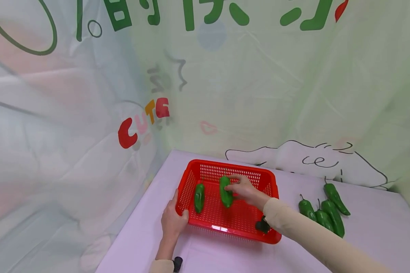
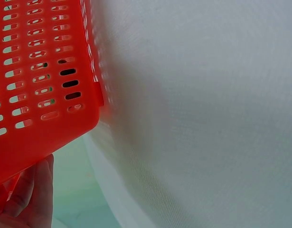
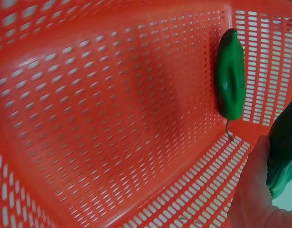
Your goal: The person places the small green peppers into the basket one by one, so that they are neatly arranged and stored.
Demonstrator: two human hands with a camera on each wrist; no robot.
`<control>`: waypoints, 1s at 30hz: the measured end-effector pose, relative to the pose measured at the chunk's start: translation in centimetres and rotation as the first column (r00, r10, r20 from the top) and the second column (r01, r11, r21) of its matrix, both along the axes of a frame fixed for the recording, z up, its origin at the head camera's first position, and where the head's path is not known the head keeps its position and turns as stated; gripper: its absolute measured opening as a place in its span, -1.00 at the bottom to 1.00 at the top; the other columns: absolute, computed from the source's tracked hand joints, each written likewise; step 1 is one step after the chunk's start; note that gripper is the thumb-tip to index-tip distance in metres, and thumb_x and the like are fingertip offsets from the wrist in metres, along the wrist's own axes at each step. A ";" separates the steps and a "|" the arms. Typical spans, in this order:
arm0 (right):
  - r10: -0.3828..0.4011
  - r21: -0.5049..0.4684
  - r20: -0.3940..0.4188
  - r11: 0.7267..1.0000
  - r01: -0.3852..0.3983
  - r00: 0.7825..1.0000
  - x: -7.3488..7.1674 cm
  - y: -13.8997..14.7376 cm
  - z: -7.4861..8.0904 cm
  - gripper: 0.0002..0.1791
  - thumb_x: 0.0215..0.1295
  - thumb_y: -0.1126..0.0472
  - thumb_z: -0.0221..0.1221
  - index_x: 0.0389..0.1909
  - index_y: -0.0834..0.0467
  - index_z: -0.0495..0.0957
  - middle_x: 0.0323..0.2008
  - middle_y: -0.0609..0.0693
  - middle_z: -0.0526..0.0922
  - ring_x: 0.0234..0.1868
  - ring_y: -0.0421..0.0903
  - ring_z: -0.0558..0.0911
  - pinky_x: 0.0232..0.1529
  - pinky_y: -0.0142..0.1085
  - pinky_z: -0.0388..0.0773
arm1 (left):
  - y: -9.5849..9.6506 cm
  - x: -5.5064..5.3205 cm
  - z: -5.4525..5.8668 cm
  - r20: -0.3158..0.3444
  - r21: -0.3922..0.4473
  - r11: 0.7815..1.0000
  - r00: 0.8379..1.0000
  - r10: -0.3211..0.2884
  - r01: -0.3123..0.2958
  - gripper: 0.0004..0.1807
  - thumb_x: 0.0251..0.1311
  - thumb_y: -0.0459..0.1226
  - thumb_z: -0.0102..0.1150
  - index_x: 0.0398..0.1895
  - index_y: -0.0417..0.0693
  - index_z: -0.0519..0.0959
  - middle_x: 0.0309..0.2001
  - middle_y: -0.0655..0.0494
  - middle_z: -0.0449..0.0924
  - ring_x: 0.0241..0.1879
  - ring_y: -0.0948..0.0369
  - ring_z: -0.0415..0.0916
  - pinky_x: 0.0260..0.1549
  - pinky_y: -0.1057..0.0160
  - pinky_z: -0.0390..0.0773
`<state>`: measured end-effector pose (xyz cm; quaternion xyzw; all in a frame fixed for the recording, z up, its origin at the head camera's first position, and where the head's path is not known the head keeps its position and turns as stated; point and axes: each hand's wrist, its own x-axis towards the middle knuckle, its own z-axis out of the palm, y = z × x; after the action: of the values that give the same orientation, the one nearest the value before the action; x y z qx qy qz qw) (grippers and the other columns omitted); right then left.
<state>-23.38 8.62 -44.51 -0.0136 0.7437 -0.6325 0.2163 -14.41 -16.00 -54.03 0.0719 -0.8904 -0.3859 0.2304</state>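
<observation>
A red perforated plastic basket (image 1: pixel 239 229) stands on the table, and my left hand (image 1: pixel 173 220) grips its left rim, thumb on the near side. In the left wrist view, fingers (image 2: pixel 39 190) curl at the basket's edge. Over the basket's middle, my right hand (image 1: pixel 244 189) holds a green pepper (image 1: pixel 226 192) between thumb and fingers. That held pepper (image 3: pixel 284 147) shows at the right edge of the right wrist view, partly cut off. Another green pepper (image 1: pixel 199 198) lies inside the basket along its left wall; its thin stem shows in the right wrist view.
Several green peppers (image 1: pixel 333 218) lie grouped on the table (image 1: pixel 376 227) to the basket's right. A printed cloth curtain (image 1: pixel 246 94) hangs behind and along the left side. The right forearm's sleeve (image 1: pixel 311 235) crosses the basket's right rim.
</observation>
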 end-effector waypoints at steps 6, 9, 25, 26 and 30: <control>0.001 -0.007 0.006 1.000 -0.001 1.000 -0.3 -2.0 -0.6 -0.37 0.27 0.46 0.13 0.36 0.45 0.20 0.12 0.45 0.43 -0.04 0.19 0.62 -0.06 0.13 0.59 | -0.1 0.1 0.0 -0.002 0.013 1.000 1.000 0.002 -0.002 -0.15 -0.07 -0.33 0.29 0.44 -0.15 0.32 -0.04 -0.11 0.64 -0.12 0.02 0.60 -0.12 -0.07 0.62; -0.011 -0.003 0.017 1.000 0.012 1.000 -0.5 -2.8 -1.1 -0.39 0.27 0.45 0.14 0.35 0.43 0.23 0.11 0.44 0.45 -0.06 0.18 0.64 -0.07 0.13 0.60 | -0.2 0.0 0.1 -0.006 0.000 1.000 1.000 -0.001 0.001 -0.15 -0.06 -0.33 0.29 0.44 -0.14 0.31 -0.01 -0.10 0.63 -0.11 0.02 0.60 -0.12 -0.06 0.62; -0.037 0.033 0.096 0.999 0.034 0.995 -2.3 -5.6 -4.7 -0.38 0.24 0.43 0.18 0.31 0.45 0.24 0.08 0.40 0.48 -0.07 0.17 0.66 -0.11 0.05 0.64 | -0.4 -0.3 0.3 -0.039 -0.026 1.000 0.999 -0.005 0.004 -0.18 -0.10 -0.33 0.22 0.40 -0.18 0.36 -0.04 -0.16 0.64 -0.14 -0.04 0.62 -0.21 -0.09 0.63; -0.035 0.042 0.097 0.999 0.032 0.995 -2.2 -5.8 -5.0 -0.39 0.24 0.43 0.19 0.30 0.46 0.25 0.08 0.40 0.48 -0.08 0.16 0.66 -0.12 0.05 0.64 | -0.3 -0.3 0.2 -0.034 -0.024 1.000 0.999 -0.006 0.005 -0.17 -0.10 -0.33 0.22 0.41 -0.17 0.35 -0.04 -0.16 0.64 -0.14 -0.03 0.62 -0.21 -0.08 0.64; -0.016 0.067 0.097 0.998 0.010 0.995 -2.1 -6.5 -5.4 -0.42 0.23 0.44 0.19 0.26 0.47 0.27 0.12 0.43 0.43 -0.04 0.18 0.63 -0.12 0.05 0.64 | -0.4 -0.3 0.2 -0.028 -0.029 1.000 1.000 -0.004 0.003 -0.18 -0.09 -0.34 0.23 0.41 -0.15 0.35 -0.07 -0.14 0.64 -0.16 -0.03 0.62 -0.24 -0.07 0.64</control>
<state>-25.53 2.11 -49.92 0.0295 0.7530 -0.6085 0.2487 -14.75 -16.40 -53.82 0.0615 -0.8927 -0.3744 0.2431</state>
